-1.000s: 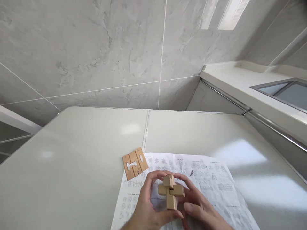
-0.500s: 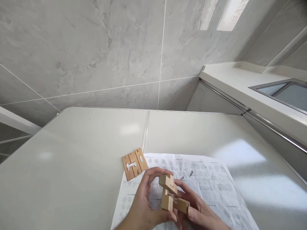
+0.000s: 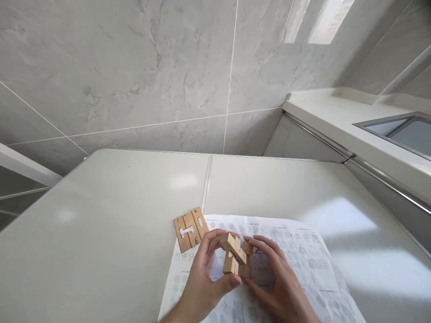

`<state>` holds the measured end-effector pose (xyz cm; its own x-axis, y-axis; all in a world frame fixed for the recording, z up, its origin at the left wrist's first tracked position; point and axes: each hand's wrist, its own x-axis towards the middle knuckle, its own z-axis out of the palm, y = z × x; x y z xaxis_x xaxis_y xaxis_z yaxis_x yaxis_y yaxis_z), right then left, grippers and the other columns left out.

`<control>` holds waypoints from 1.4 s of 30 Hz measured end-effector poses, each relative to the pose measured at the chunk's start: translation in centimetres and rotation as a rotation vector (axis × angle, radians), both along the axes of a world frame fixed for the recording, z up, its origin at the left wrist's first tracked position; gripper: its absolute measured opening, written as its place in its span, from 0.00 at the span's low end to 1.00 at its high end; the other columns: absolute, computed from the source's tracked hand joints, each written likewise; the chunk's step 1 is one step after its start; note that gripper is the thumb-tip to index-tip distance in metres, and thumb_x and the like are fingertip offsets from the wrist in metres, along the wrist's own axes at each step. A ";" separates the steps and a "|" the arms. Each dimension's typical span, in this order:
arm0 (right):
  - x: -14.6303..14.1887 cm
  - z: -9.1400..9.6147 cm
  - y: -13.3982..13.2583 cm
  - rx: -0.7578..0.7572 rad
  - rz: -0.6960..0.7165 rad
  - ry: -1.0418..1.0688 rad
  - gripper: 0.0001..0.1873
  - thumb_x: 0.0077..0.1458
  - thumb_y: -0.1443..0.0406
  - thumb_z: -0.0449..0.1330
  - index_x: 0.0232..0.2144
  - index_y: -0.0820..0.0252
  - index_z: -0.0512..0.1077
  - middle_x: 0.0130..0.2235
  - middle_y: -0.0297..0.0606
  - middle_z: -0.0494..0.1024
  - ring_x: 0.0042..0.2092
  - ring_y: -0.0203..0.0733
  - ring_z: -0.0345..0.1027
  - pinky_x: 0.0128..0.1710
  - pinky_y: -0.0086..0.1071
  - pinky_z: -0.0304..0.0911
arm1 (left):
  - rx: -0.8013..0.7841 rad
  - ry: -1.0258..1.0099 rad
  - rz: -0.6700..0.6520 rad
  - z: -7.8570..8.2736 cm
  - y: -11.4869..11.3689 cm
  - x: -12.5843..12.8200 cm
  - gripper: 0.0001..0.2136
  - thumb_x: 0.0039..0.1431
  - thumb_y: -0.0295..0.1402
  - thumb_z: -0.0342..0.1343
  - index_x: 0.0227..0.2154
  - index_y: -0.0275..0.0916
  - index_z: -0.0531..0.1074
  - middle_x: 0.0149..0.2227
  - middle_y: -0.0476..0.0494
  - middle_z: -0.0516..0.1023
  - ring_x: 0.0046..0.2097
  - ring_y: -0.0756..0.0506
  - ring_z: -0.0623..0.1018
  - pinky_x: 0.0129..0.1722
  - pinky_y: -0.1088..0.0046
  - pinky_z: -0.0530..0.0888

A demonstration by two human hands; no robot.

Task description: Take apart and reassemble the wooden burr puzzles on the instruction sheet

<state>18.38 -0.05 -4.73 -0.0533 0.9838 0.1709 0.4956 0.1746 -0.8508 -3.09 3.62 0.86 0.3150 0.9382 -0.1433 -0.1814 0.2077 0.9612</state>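
Note:
Interlocked wooden puzzle blocks (image 3: 232, 255) are held up above a printed sheet (image 3: 310, 269), near the bottom centre of the view. My left hand (image 3: 207, 280) curls round them from the left, fingers behind and thumb at the lower front. From the other side my right hand (image 3: 279, 280) grips a block at the right of the cluster, its fingertips at the top and thumb low. One block lies slanted across the others. The joints on the far side are hidden.
Several flat wooden slats (image 3: 183, 242), marked with numbers and cut with slots, lie side by side at the sheet's upper left corner. The white table (image 3: 111, 224) has a seam down its middle. A counter (image 3: 319, 103) with a sink stands to the right.
The block in my right hand has gone from the lower right of the cluster up against its right side. My right hand has turned, with its fingers now reaching over the top.

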 end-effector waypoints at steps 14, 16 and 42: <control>0.1 1.3 0.3 0.265 0.126 -0.112 0.18 0.72 0.65 0.60 0.62 0.49 0.72 0.63 0.47 0.78 0.68 0.61 0.65 0.61 0.55 0.75 | 0.013 0.083 -0.060 0.2 -0.4 0.3 0.37 0.50 0.54 0.79 0.59 0.50 0.70 0.63 0.38 0.77 0.65 0.31 0.75 0.65 0.56 0.70; 0.0 1.8 0.5 0.292 0.127 -0.079 0.15 0.72 0.67 0.60 0.58 0.50 0.73 0.60 0.47 0.79 0.65 0.60 0.68 0.59 0.54 0.76 | 0.022 0.091 -0.082 0.3 -0.4 0.4 0.37 0.49 0.54 0.80 0.58 0.50 0.71 0.62 0.38 0.78 0.64 0.32 0.76 0.65 0.56 0.70; 0.7 3.6 0.0 -0.225 0.231 0.515 0.20 0.74 0.45 0.54 0.39 0.46 0.78 0.45 0.43 0.75 0.45 0.56 0.75 0.45 0.46 0.76 | 0.113 0.210 -0.202 0.7 0.8 -1.4 0.37 0.54 0.57 0.76 0.62 0.50 0.72 0.62 0.36 0.76 0.63 0.31 0.74 0.67 0.52 0.68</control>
<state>19.10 -0.01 -1.15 -0.2352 0.9717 0.0209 -0.0195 0.0168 -0.9997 -4.50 4.39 1.55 0.4715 0.8732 -0.1232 0.0576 0.1089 0.9924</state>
